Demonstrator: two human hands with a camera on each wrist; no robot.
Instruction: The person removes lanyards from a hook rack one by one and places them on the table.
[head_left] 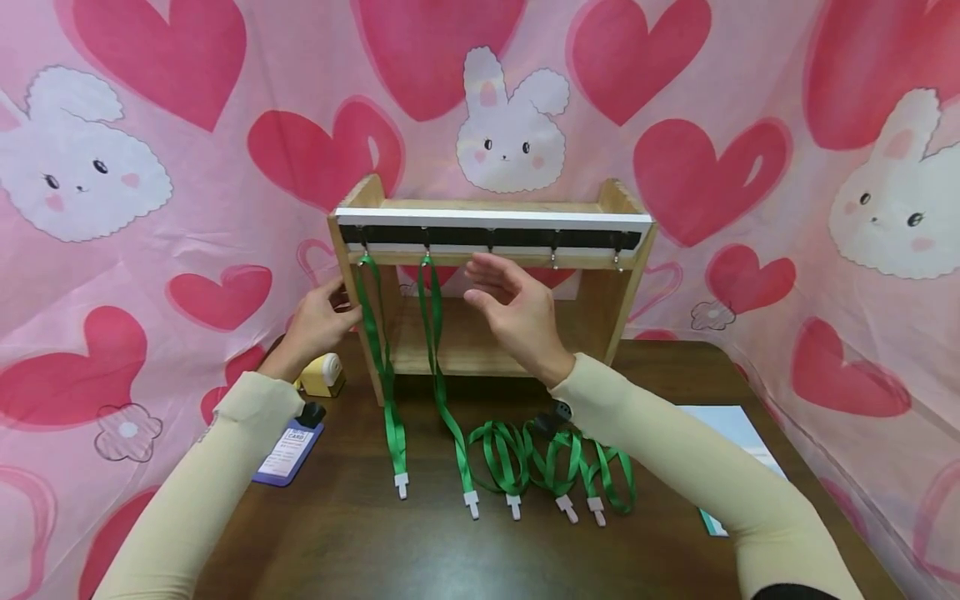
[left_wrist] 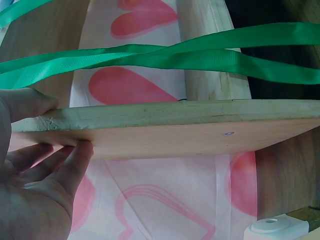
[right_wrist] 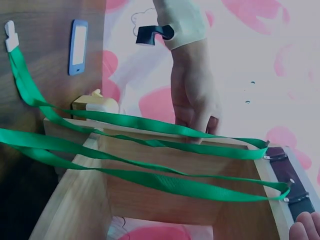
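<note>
A wooden rack [head_left: 630, 292] stands on the table, with a black-and-white hook rail [head_left: 491, 237] across its upper front. Two green lanyards hang from its two leftmost hooks: the outer lanyard [head_left: 392, 417] and the inner lanyard [head_left: 441, 392], their white clips resting low. My left hand [head_left: 321, 321] grips the rack's left side panel [left_wrist: 165, 137], thumb on one face and fingers on the other. Raised before the middle hook is my right hand [head_left: 521, 308], fingers extended, thumb apart, holding nothing. Its fingertips [right_wrist: 305, 227] show beside the rail in the right wrist view.
Several looped green lanyards [head_left: 567, 454] lie on the table below the right forearm, white clips toward me. A blue-framed card holder [head_left: 287, 454] and a small yellow-and-white object [head_left: 324, 377] sit at left. A pale printed sheet [head_left: 731, 425] lies partly behind the right sleeve.
</note>
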